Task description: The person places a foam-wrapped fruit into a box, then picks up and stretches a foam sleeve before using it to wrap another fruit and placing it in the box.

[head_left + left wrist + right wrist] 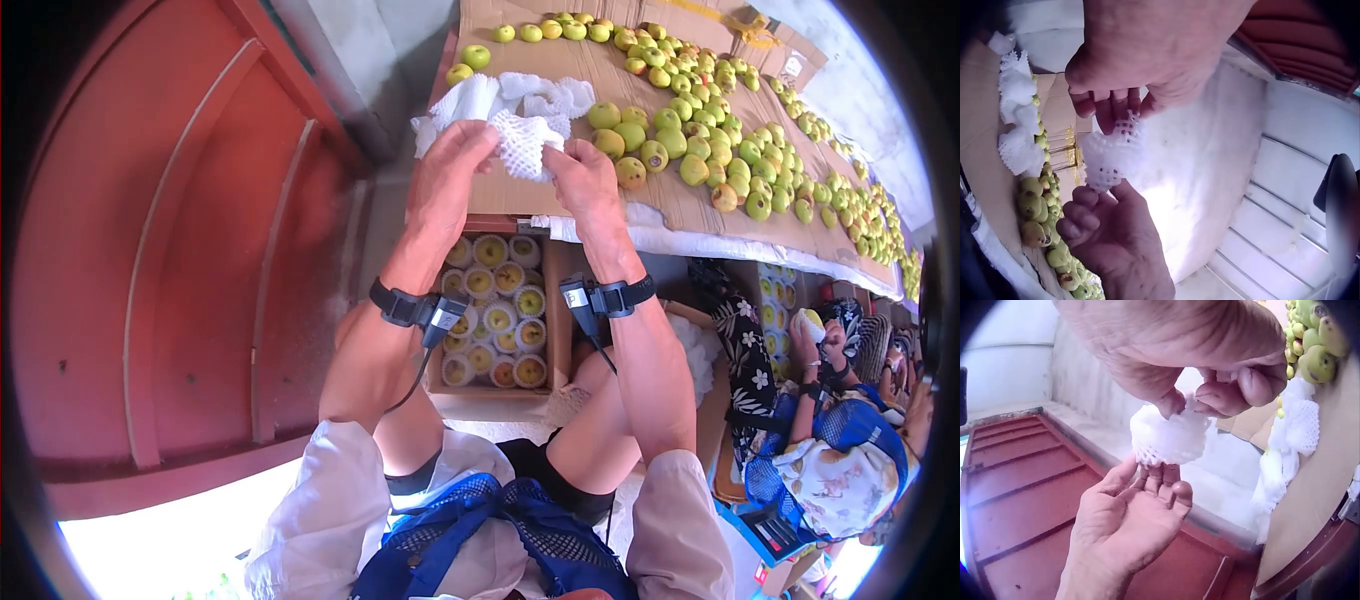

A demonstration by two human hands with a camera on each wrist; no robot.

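Both hands hold a white foam fruit net stretched between them, above the near edge of the cardboard-covered table. My left hand pinches one side of it between thumb and fingertips. On the opposite side, my right hand pinches the net's edge. The right wrist view shows the mesh sleeve bunched, with no fruit visible in it. Just behind the hands lies a pile of more white foam nets. Green apples lie on the table to the right of the right hand.
Below the table edge stands a cardboard box of net-wrapped apples. A red metal door is at the left. To the right sits another person, holding an apple beside a second box. Many apples spread along the table.
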